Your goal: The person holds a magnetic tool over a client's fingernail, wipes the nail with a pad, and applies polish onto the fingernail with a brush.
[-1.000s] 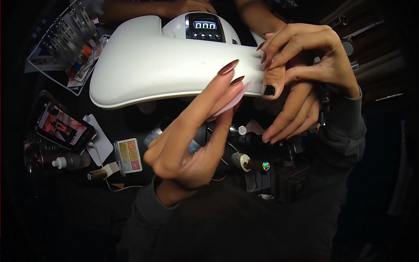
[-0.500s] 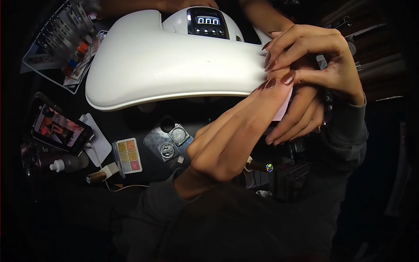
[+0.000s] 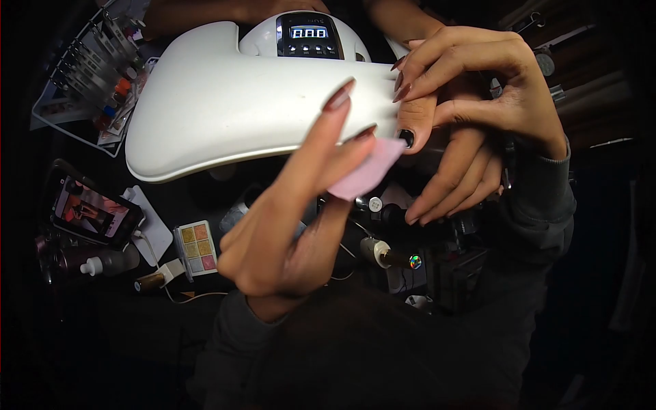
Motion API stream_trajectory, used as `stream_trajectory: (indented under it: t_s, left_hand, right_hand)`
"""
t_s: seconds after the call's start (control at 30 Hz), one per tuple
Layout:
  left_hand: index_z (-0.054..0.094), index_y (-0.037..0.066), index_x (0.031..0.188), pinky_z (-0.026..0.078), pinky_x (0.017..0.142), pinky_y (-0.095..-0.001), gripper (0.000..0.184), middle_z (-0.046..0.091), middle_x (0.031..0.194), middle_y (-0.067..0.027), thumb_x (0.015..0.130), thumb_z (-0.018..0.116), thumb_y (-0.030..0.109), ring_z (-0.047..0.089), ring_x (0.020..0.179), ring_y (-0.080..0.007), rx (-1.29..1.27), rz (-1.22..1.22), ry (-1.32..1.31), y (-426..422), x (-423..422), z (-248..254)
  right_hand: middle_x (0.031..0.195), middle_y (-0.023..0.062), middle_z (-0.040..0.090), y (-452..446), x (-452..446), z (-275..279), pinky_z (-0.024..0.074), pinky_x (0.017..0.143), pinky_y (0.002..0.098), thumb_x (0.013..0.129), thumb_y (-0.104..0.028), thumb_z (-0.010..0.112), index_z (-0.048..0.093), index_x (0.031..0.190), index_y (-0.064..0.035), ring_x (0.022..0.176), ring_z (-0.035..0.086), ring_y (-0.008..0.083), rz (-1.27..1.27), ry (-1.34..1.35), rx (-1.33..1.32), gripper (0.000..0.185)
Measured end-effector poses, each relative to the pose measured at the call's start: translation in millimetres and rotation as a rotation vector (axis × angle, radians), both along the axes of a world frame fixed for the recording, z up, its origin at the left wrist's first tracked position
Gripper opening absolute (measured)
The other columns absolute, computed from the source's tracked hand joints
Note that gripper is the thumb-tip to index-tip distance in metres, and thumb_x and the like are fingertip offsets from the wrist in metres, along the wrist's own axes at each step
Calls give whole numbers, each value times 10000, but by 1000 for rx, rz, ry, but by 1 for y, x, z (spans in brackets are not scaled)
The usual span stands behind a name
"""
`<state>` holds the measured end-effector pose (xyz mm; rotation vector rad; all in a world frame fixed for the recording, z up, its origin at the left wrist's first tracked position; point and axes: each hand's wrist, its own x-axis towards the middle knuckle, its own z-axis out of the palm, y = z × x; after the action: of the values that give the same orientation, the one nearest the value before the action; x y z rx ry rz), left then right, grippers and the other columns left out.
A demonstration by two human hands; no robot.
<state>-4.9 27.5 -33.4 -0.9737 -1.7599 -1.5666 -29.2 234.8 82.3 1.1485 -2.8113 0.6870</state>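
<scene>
My left hand (image 3: 280,219) pinches a pale pink wipe (image 3: 372,171) between the thumb and fingers, with the index finger raised. The wipe's edge is close beside the black-painted thumbnail (image 3: 407,139) of another person; I cannot tell whether they touch. My right hand (image 3: 492,75) is closed around that person's thumb (image 3: 415,113), its dark red-brown nails along the upper side. The other fingers (image 3: 458,181) of the person's hand hang loosely below. Behind the thumb lies a large white hand rest (image 3: 253,109).
A nail lamp (image 3: 311,34) with a lit display stands behind the rest. Left are a rack of colour samples (image 3: 96,68), a phone (image 3: 89,208), a dropper bottle (image 3: 109,263) and a glitter palette (image 3: 198,249). A polish bottle (image 3: 376,253) lies near my front.
My left hand has drawn back to the left with the pink wipe, uncovering the person's black thumbnail. My right hand keeps its hold on the thumb. The view has shifted slightly.
</scene>
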Motion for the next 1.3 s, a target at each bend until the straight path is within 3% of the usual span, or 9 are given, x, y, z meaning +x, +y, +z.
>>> stream_trajectory:
  t_s: [0.17, 0.3, 0.37, 0.73, 0.87, 0.9, 0.97, 1.17, 1.3]
  left_hand:
    - [401, -161, 1201, 481, 884, -337, 463, 562, 1131, -242, 771, 572, -132, 601, 990, -294, -60, -13, 87, 10, -2, 13]
    - [527, -137, 1110, 488, 850, -320, 456, 623, 1021, -226, 661, 602, -165, 624, 964, -279, -101, -6, 229, 18, -7, 3]
    - [555, -125, 1085, 498, 825, -314, 464, 641, 979, -211, 627, 619, -169, 642, 919, -264, -131, 51, 222, 16, -4, 6]
    - [467, -147, 1135, 561, 775, -337, 469, 586, 1067, -245, 704, 652, -142, 643, 860, -288, -10, 97, 164, -2, -1, 6]
    - [361, -106, 1267, 539, 746, -291, 632, 645, 940, -196, 704, 645, -135, 658, 762, -210, 128, -176, -353, -14, 30, 17]
    - [285, -105, 1290, 526, 747, -270, 705, 657, 869, -173, 691, 656, -136, 660, 731, -208, 52, -175, -475, -21, 40, 19]
    - [279, -95, 1256, 532, 730, -266, 703, 652, 858, -168, 674, 671, -133, 661, 725, -209, -25, -273, -507, -27, 58, 24]
    - [288, -56, 1078, 553, 713, -283, 624, 628, 832, -159, 655, 746, -57, 662, 751, -259, -271, -671, -604, -24, 90, 12]
    - [349, -27, 1104, 526, 715, -269, 635, 641, 846, -186, 633, 774, -27, 657, 790, -226, -337, -794, -628, -21, 87, 11]
  right_hand:
    - [872, 121, 651, 0, -3, 0, 453, 904, 379, 598, -54, 725, 679, 812, 0, 865, 630, 237, 43, 34, 27, 226]
    - [891, 141, 643, 2, -7, 0, 490, 815, 319, 596, -11, 704, 663, 845, 21, 865, 628, 245, 129, -16, 37, 254]
    - [877, 93, 675, 7, -9, -8, 503, 770, 282, 722, -67, 703, 676, 936, -30, 798, 641, 163, 47, -146, -168, 219]
    - [952, 103, 659, 6, 5, -12, 498, 825, 305, 724, -105, 720, 640, 1025, -37, 868, 630, 173, 7, 46, -206, 319]
    - [1031, 109, 640, 8, 45, 5, 492, 852, 359, 721, -146, 727, 630, 1075, -83, 958, 613, 221, -59, 494, -22, 373]
    - [905, 151, 640, -7, 80, -4, 489, 747, 301, 594, -57, 743, 634, 913, 48, 830, 627, 224, -455, 501, -172, 353]
    - [853, 130, 652, -9, 117, 7, 475, 659, 273, 597, -127, 787, 612, 946, 57, 759, 624, 191, -182, 345, -46, 432]
    - [701, 41, 623, -60, 208, -79, 449, 508, 236, 590, -75, 772, 685, 841, -49, 611, 602, 151, -540, 203, -388, 267]
    - [790, 90, 644, -62, 235, -104, 475, 594, 250, 606, 13, 718, 666, 767, -36, 704, 626, 176, -746, 171, -613, 175]
